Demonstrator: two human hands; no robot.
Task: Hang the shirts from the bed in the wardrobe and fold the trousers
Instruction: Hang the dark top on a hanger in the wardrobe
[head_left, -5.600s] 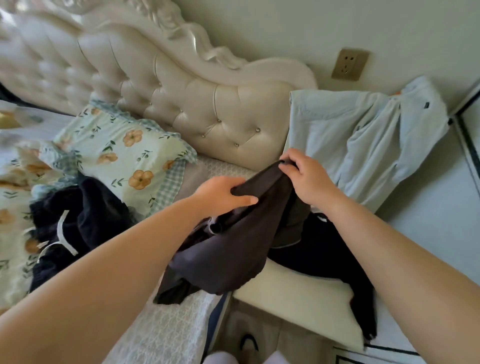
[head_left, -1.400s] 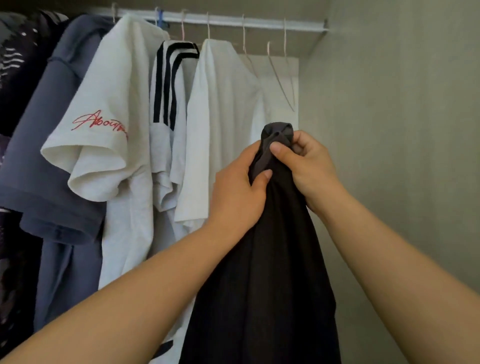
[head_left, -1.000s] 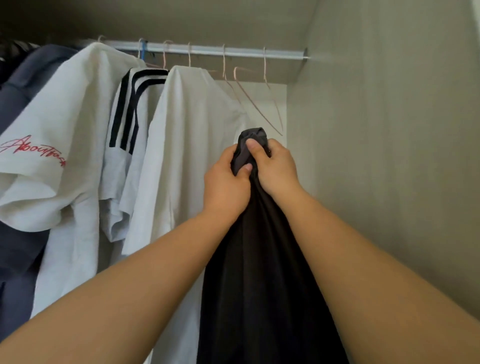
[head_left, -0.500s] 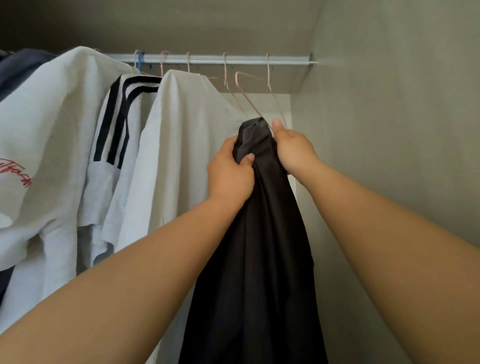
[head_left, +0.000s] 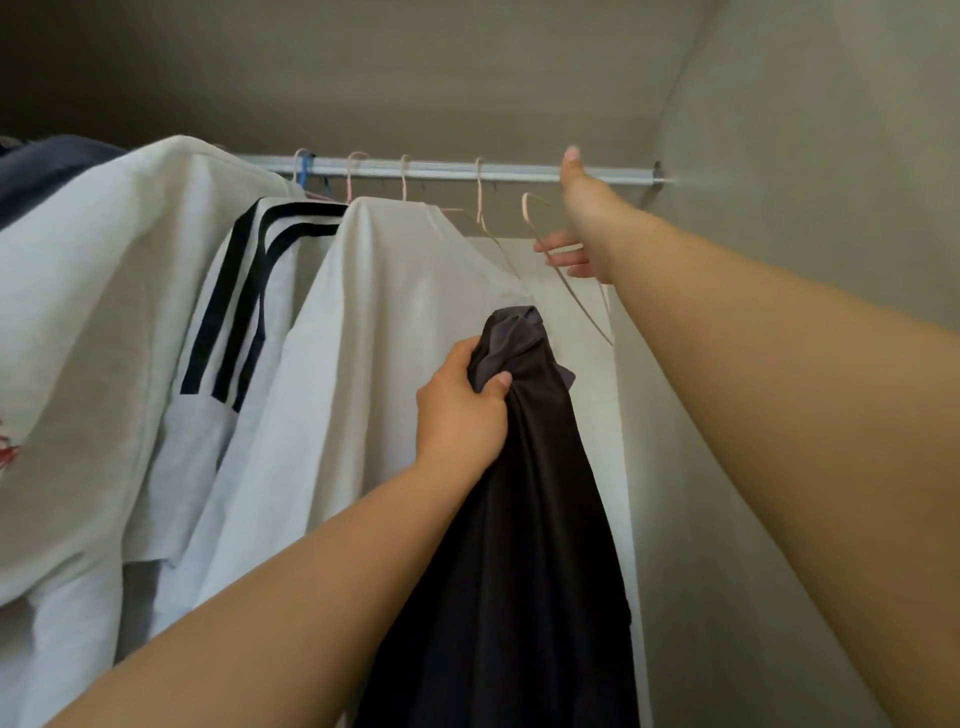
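A dark grey shirt (head_left: 519, 519) hangs down in front of the open wardrobe, bunched at its top in my left hand (head_left: 460, 410), which grips it. My right hand (head_left: 587, 218) is raised near the right end of the metal rail (head_left: 441, 170). Its fingers curl round the wire of an empty pink hanger (head_left: 587, 306), with the thumb pointing up past the rail. The hanger's hook sits just below the rail; I cannot tell whether it touches it.
White shirts (head_left: 395, 338) hang on the rail left of the dark shirt, one with black shoulder stripes (head_left: 249, 291). A second empty pink hanger (head_left: 479, 202) hangs between them and my right hand. The wardrobe's side wall (head_left: 805, 208) is close on the right.
My right hand has let go of the dark shirt and gone up to the empty hanger. My left hand now holds the shirt alone, lower than before.
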